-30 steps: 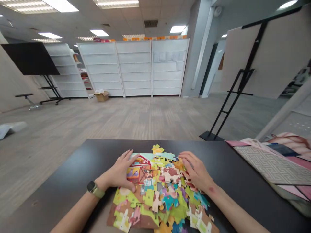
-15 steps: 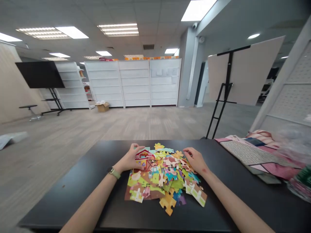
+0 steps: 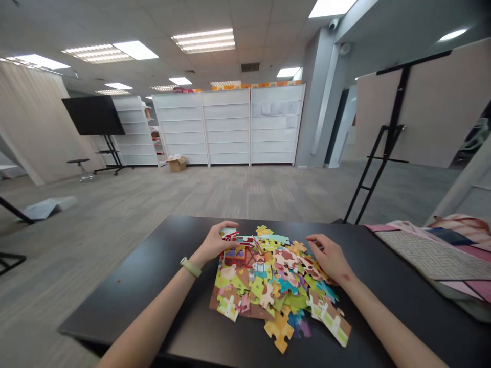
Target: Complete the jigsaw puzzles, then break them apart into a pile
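My left hand (image 3: 218, 241) grips a red and white puzzle piece (image 3: 230, 233) at the upper left of the puzzle, fingertips on its top edge and thumb underneath. Below it lies a joined section with a farm picture (image 3: 233, 276). A heap of loose puzzle pieces (image 3: 287, 260) covers the middle and right of that section. At the right edge of the heap rests my right hand (image 3: 326, 254), its fingers curved; whether it holds a piece is hidden. A yellow piece (image 3: 279, 329) lies at the near edge of the heap.
The pieces lie on a black table (image 3: 141, 286). Folded pink and grey cloth (image 3: 425, 255) is at the table's right side. Beyond stand a board on a black easel (image 3: 395, 117), white shelves (image 3: 226, 128), a cardboard box (image 3: 177, 163) and a screen on a stand (image 3: 94, 115).
The view has turned to the left. My left hand has tilted the red and white piece up off the joined section. My right hand stays beside the heap, its fingers slightly more curled.
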Tool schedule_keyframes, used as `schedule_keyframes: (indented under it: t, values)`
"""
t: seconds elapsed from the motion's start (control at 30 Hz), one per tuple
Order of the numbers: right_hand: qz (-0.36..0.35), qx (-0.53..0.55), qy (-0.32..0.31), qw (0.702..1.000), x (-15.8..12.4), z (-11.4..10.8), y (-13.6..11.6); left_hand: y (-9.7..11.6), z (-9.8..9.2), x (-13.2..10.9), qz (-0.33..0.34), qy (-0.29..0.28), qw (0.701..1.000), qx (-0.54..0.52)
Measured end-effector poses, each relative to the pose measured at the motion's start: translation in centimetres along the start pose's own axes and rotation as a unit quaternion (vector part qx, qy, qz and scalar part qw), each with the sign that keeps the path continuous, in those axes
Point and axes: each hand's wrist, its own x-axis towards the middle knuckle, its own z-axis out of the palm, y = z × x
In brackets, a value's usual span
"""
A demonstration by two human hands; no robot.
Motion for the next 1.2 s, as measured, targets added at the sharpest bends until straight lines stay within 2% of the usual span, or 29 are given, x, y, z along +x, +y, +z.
schedule_keyframes:
  t: [0.17, 0.3, 0.43, 0.53, 0.6, 0.67, 0.7, 0.8, 0.87, 0.93, 1.0, 1.07, 1.13, 1.2]
  values:
    - [-0.013, 0.007, -0.018, 1.000, -0.3, 0.2, -0.8, 4.2, 0.4, 0.5, 0.031, 0.000, 0.999, -0.027]
    - [-0.025, 0.014, -0.032, 0.999, -0.4, 0.2, -1.3, 7.5, 2.0, 2.8, 0.069, -0.025, 0.997, -0.026]
    - [-0.025, 0.018, -0.028, 0.999, -0.5, -0.2, -1.6, 9.3, 5.9, 5.4, 0.116, -0.066, 0.991, -0.011]
    - [-0.021, 0.020, -0.020, 0.999, -0.6, -0.7, -1.6, 8.9, 9.6, 5.9, 0.148, -0.118, 0.982, 0.020]
    - [-0.020, 0.022, -0.017, 0.999, -0.7, -1.1, -1.6, 8.2, 11.4, 5.6, 0.162, -0.162, 0.972, 0.051]
    - [-0.021, 0.021, -0.019, 0.999, -0.8, -1.2, -1.5, 7.6, 11.8, 4.8, 0.168, -0.194, 0.962, 0.090]
    - [-0.021, 0.021, -0.022, 0.999, -0.8, -1.2, -1.5, 7.4, 11.4, 4.3, 0.168, -0.200, 0.959, 0.109]
    - [-0.023, 0.021, -0.031, 0.999, -0.8, -1.1, -1.5, 7.2, 8.4, 1.7, 0.159, -0.177, 0.959, 0.152]
    - [-0.031, 0.024, -0.041, 0.998, -0.8, -1.0, -1.7, 6.9, 6.0, -1.1, 0.141, -0.159, 0.961, 0.176]
    - [-0.048, 0.032, -0.060, 0.997, -0.9, -0.9, -2.4, 6.0, 4.5, -4.5, 0.085, -0.179, 0.946, 0.256]
    - [-0.081, 0.041, -0.091, 0.992, -1.3, -0.8, -3.5, 4.7, 4.2, -7.7, 0.026, -0.205, 0.928, 0.310]
    - [-0.122, 0.037, -0.145, 0.981, -2.0, -0.6, -4.9, 3.4, 4.8, -9.9, 0.012, -0.198, 0.920, 0.338]
    - [-0.161, 0.020, -0.210, 0.964, -2.9, -0.2, -6.4, 2.6, 5.7, -10.8, 0.020, -0.175, 0.920, 0.350]
    - [-0.188, -0.002, -0.253, 0.949, -3.6, 0.3, -7.7, 2.5, 6.2, -10.7, 0.035, -0.153, 0.925, 0.345]
